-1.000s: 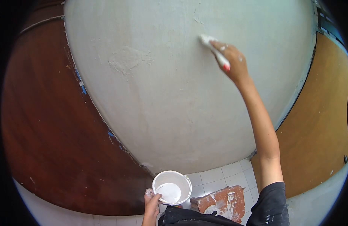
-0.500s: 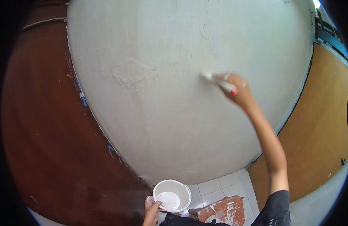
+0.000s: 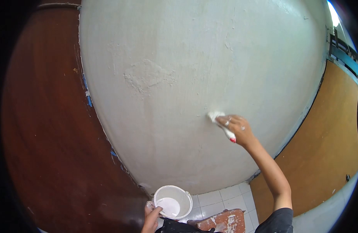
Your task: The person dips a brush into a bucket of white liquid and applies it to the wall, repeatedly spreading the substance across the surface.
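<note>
My right hand (image 3: 238, 128) grips a paintbrush (image 3: 221, 123) with a white, paint-covered head and a red handle tip. Its bristles press against the pale plastered wall (image 3: 186, 77) at mid height. My left hand (image 3: 151, 217) holds a small white bucket (image 3: 172, 202) by its rim, low near the floor. White paint lies in the bottom of the bucket. A rough patch of filler (image 3: 148, 75) shows on the wall up and to the left of the brush.
A dark brown wooden door (image 3: 43, 136) borders the wall on the left, with bits of blue tape (image 3: 88, 97) along its edge. An orange-brown panel (image 3: 326, 147) stands at the right. White floor tiles (image 3: 221, 198) and a paint-spattered reddish stool (image 3: 225, 223) lie below.
My right hand has drawn the brush down the wall, from near the top to mid height. The left hand and bucket have stayed about where they were.
</note>
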### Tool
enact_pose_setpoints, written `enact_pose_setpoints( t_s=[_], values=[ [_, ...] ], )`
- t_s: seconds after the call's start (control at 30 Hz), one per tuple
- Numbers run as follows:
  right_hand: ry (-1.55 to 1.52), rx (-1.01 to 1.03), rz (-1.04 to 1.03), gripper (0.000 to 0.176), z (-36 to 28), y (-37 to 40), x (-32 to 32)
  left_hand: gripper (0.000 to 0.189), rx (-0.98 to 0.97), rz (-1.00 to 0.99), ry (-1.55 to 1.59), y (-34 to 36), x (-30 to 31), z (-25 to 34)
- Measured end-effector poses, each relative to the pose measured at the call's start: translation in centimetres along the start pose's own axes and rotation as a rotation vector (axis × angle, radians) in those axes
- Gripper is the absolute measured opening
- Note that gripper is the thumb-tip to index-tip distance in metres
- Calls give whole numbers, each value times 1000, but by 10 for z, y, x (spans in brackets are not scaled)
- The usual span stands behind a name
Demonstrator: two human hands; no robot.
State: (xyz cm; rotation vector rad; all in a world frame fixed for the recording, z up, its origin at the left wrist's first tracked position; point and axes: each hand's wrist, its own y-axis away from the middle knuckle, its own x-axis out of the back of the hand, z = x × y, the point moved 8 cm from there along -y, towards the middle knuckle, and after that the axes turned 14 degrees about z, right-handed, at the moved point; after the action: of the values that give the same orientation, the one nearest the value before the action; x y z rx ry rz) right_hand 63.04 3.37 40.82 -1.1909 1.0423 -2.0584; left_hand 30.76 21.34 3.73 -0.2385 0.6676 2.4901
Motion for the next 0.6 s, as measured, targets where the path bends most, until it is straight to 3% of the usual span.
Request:
enact_pose_setpoints(
  t_s=[0.07, 0.17, 0.37, 0.5, 0.6],
  values=[
    [-50, -28, -100, 39, -8, -7, 0, 35, 0, -11, -8, -2, -5, 6],
    [-58, -57, 39, 29, -4, -71, 36, 37, 3, -2, -17, -1, -9, 16],
    [124, 272, 558, 30, 8, -207, 92, 37, 8, 10, -41, -4, -12, 25],
    [260, 217, 493, 30, 0, -224, 74, 36, 25, 39, -65, -11, -3, 21],
    [228, 264, 357, 30, -41, -162, 32, 35, 11, 26, 4, -16, 1, 17]
  ],
)
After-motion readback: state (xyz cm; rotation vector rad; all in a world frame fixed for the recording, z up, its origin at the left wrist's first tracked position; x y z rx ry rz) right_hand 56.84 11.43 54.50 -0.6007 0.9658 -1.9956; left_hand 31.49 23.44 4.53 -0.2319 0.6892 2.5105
